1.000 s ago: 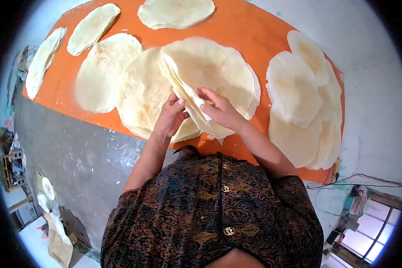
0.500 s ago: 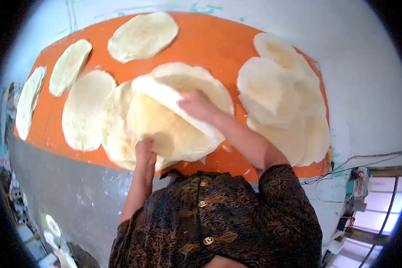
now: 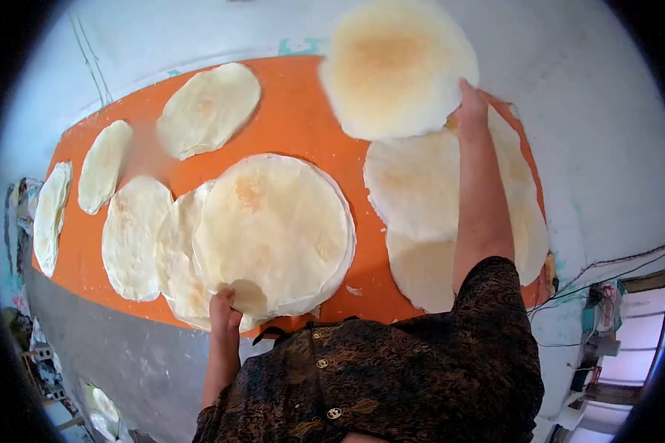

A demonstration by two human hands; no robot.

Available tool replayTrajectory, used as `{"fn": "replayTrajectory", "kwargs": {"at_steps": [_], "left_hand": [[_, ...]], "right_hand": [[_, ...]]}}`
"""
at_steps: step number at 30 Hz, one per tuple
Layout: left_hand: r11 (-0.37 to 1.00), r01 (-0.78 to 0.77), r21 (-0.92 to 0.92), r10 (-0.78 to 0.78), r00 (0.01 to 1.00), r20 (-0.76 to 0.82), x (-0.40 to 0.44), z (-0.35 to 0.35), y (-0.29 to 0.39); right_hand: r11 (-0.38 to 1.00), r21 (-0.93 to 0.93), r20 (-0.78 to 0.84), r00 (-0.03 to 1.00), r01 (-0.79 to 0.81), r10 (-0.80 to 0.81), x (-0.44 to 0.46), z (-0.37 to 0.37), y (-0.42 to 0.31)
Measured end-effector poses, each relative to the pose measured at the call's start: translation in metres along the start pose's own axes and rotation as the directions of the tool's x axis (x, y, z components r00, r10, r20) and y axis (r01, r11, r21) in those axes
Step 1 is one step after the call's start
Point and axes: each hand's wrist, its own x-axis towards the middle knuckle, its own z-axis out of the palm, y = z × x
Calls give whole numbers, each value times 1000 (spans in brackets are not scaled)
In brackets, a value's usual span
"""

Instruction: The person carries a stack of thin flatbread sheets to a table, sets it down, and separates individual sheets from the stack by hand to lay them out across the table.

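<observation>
Orange tabletop [image 3: 303, 100], rightmost pile [image 3: 414, 188] partly behind held flatbread [image 3: 399, 70]

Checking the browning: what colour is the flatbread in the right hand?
The flatbread is cream, golden-brown towards the middle; best in head view.

Central stack [image 3: 281, 236]: pale cream is recorded; one orange-brown toasted patch is noted on its far half.
Raised sheet [image 3: 395, 70], beyond and right of central stack: broad tan-brown centre is seen, faded outward into off-white.
Overlapping sheets [image 3: 417, 181], right of central stack: off-white is observed, tinted with soft tan.
Outlying rounds [image 3: 210, 111], left of central stack: yellowish cream is noted.
Orange covering [image 3: 295, 111], beneath central stack: bright orange is shown, flecked with white.
Grey surface [image 3: 148, 354], nearer left of central stack: mid-grey is noted.
White surface [image 3: 591, 111], beyond central stack: white is seen, blotched with turquoise.
Garment [image 3: 406, 354], nearer than central stack: black ground is recorded, covered in brown swirls and gold motifs.
</observation>
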Motion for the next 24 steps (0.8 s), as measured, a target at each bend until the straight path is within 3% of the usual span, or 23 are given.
{"fn": "replayTrajectory", "kwargs": {"at_steps": [2,4,5,6,8,9,11,12,13,14,16,19,24], "left_hand": [[1000,-17,1,17,998,55,12,-21,-6],[999,-42,13,40,995,88,10,-26,-8],[998,-59,26,56,994,97,0,-16,-5],[996,-75,38,70,992,107,-7,-7,-3],[999,-44,-13,45,991,126,-16,2,-1],[999,-26,-39,31,990,137,-20,9,0],[998,-36,-48,45,979,197,-40,39,6],[998,-40,-57,52,976,212,-45,47,10],[999,-16,-52,28,969,246,-36,42,8],[999,10,-50,3,965,264,-29,30,7],[998,52,-23,-37,902,430,-49,55,20],[998,-3,-68,38,861,508,-55,63,25],[998,-53,-21,56,873,484,-50,61,19]], "right_hand": [[994,13,-249,962,-111,110,-10,-33,40],[958,-125,-479,861,-260,171,-16,-72,98],[797,-471,-555,829,-378,66,-32,-73,109],[500,-724,-578,813,-475,-65,-54,-69,120],[109,-978,-196,963,-178,-185,-92,-60,149],[365,-931,15,1000,16,-5,-120,-48,153],[686,-724,319,917,75,237,-204,4,150],[683,-727,503,733,73,457,-242,39,120],[697,-670,645,662,253,380,-284,47,135],[739,-616,740,523,272,424,-319,71,109],[710,-490,872,305,506,384,-373,91,103],[588,-544,830,278,599,484,-405,109,99],[670,-697,706,415,257,575,-403,105,97]]}}
